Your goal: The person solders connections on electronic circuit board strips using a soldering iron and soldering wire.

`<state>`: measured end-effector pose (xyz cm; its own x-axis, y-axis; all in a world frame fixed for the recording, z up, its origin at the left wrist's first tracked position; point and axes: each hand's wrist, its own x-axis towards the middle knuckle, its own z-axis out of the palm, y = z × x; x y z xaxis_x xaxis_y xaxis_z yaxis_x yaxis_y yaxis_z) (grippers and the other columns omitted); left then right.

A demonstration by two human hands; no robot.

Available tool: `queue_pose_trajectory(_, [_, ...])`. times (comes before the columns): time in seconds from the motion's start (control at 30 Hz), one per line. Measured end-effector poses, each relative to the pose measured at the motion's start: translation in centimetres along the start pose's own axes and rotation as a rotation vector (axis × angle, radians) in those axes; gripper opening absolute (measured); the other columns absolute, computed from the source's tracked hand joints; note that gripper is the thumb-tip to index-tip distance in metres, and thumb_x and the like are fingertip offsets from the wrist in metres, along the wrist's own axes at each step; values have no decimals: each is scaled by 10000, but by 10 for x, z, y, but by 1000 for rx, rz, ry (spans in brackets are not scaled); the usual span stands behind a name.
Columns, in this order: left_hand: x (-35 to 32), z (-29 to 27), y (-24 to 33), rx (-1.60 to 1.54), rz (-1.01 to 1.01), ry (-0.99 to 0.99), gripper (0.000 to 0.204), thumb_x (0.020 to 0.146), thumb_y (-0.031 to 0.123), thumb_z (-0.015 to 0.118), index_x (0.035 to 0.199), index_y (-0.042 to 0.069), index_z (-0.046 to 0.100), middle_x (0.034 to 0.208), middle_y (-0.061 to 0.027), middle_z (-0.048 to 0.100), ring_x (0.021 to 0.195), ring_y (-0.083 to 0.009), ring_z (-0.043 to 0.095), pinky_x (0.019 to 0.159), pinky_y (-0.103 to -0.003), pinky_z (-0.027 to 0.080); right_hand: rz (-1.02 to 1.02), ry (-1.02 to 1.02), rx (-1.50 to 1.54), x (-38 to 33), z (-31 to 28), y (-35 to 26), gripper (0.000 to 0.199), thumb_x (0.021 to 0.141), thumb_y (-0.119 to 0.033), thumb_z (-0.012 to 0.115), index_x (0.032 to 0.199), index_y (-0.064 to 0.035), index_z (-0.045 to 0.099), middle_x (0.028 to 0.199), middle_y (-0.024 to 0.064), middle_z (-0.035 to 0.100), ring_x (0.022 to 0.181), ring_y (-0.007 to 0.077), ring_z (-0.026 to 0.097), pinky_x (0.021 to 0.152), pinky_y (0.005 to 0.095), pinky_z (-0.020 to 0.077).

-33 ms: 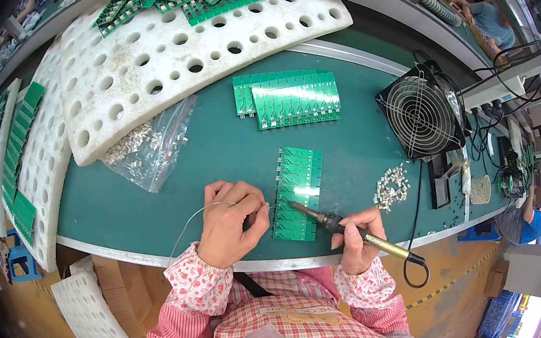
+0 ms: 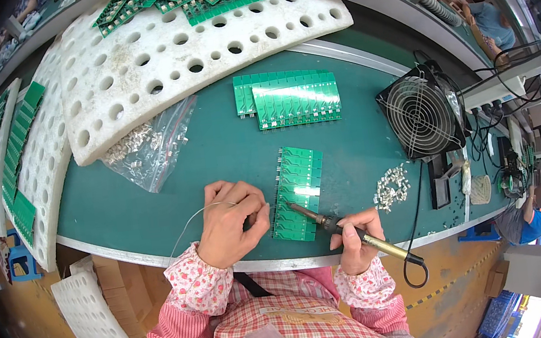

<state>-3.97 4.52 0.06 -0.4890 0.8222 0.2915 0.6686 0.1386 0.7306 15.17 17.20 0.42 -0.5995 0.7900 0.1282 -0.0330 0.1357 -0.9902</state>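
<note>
Gripped pen-fashion in the right hand [image 2: 354, 243], a soldering iron [image 2: 344, 227] slants up toward ten o'clock so that its tip rests on the lower half of a green circuit board panel [image 2: 298, 192] lying flat on the green bench mat [image 2: 155, 209]. At nine o'clock from that panel the left hand [image 2: 230, 223] is curled, its fingertips pinched on a thin solder wire [image 2: 189, 219] that loops back toward the wrist, the free end fed in at the board's left edge. Judging by the tip's place, the work sits partway down the row of joints along that edge, though the joints are too small to tell done from undone. At twelve o'clock from the panel a stack of like panels [image 2: 289, 98] waits, apart from it. A clear bag of small metal parts [image 2: 148, 146] lies at ten o'clock, a loose heap of the same parts [image 2: 391, 187] at three o'clock, beside a small black fan [image 2: 421, 112]. White perforated foam trays [image 2: 190, 51] farther back carry more boards.
</note>
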Motion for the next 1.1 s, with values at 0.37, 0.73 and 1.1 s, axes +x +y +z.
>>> queue_pose_trajectory(0.37, [3, 3, 1, 20, -19, 12, 141, 767, 39, 668, 683, 57, 556, 807, -10, 604, 706, -200, 533, 816, -359, 357, 33, -63, -81, 5, 5, 1, 201, 925, -174, 542, 927, 12, 466, 787, 110, 571, 495, 117, 526, 441, 228, 445])
queue_pose_trajectory(0.73, [3, 7, -2, 85, 11, -6, 76, 797, 107, 672, 780, 78, 604, 842, -16, 571, 782, -209, 533, 828, -377, 357, 22, -75, -48, 7, 3, 2, 125, 902, -81, 584, 920, 24, 518, 750, 115, 659, 529, 125, 617, 488, 250, 497])
queue_pose_trajectory(1.1, [4, 6, 0, 97, 47, 24, 79, 783, 76, 683, 753, 71, 610, 837, -9, 587, 747, -198, 529, 812, -362, 352, -7, -112, -84, 8, 3, -2, 125, 899, -81, 594, 909, 25, 528, 704, 104, 643, 530, 121, 614, 489, 247, 499])
